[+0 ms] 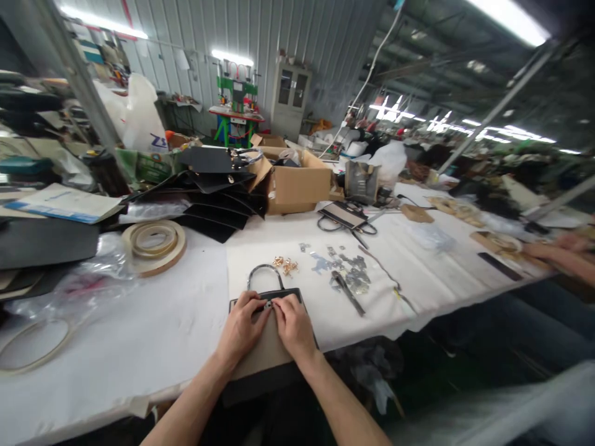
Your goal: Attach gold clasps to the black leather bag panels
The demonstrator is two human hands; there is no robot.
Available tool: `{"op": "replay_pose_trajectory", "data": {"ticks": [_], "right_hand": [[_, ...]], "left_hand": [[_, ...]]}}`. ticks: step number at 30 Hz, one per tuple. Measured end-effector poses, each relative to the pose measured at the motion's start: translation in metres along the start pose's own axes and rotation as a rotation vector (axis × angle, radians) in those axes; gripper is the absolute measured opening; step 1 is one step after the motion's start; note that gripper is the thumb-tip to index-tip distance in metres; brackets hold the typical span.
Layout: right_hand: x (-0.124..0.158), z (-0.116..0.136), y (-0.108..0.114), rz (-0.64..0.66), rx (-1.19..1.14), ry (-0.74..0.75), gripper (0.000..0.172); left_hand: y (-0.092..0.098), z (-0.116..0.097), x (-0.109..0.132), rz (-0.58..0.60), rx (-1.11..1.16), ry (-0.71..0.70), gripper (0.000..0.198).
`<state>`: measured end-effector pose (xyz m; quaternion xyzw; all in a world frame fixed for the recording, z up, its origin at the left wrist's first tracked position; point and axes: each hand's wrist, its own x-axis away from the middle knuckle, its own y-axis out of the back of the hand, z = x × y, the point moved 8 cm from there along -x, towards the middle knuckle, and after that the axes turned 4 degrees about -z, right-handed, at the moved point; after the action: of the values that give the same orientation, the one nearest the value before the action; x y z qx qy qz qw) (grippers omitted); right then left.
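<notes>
A black and tan handbag piece (263,353) with a dark loop handle (264,267) lies at the front edge of the white-covered table. My left hand (244,325) and my right hand (294,323) both rest on its upper part, fingers closed in a pinch. Between their fingertips is a small metal plate (268,304), partly hidden by the fingers. Gold-coloured fasteners (285,266) lie loose just beyond the handle. To the right, small flat metal plates (356,272) are scattered, with a dark bar-shaped tool (348,293) beside them.
Rolls of pale tape (154,244) and clear plastic (93,279) lie left. Black panels (218,210) and a cardboard box (300,186) stand behind, near another handbag (344,215). A dark strip (499,266) lies right, near another person's arm (562,254).
</notes>
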<state>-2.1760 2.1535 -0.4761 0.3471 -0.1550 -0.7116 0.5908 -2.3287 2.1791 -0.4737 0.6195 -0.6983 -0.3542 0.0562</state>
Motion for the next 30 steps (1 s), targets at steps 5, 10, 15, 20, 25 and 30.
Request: {"op": "replay_pose_trajectory", "data": {"ticks": [5,10,15,20,25,30], "right_hand": [[-0.002,0.001,0.008,0.012,-0.142,-0.051,0.027],[-0.002,-0.010,0.053,-0.127,-0.337,-0.078,0.027],[0.014,-0.054,0.105,-0.305,-0.304,-0.250,0.034],[0.021,-0.101,0.126,-0.361,-0.315,-0.393,0.049],[0.013,-0.138,0.149,-0.438,-0.161,-0.393,0.052],[-0.004,-0.163,0.155,-0.319,0.164,-0.331,0.038]], "left_hand": [[-0.002,0.004,-0.003,0.039,-0.038,-0.001,0.023],[-0.002,0.008,-0.008,0.111,-0.017,0.010,0.027],[0.006,-0.001,-0.002,0.174,0.032,0.056,0.042],[0.008,-0.013,-0.002,0.170,-0.066,0.034,0.042],[-0.001,-0.023,-0.010,0.180,-0.197,-0.106,0.026],[-0.013,-0.011,-0.017,0.204,-0.189,-0.174,0.025]]}}
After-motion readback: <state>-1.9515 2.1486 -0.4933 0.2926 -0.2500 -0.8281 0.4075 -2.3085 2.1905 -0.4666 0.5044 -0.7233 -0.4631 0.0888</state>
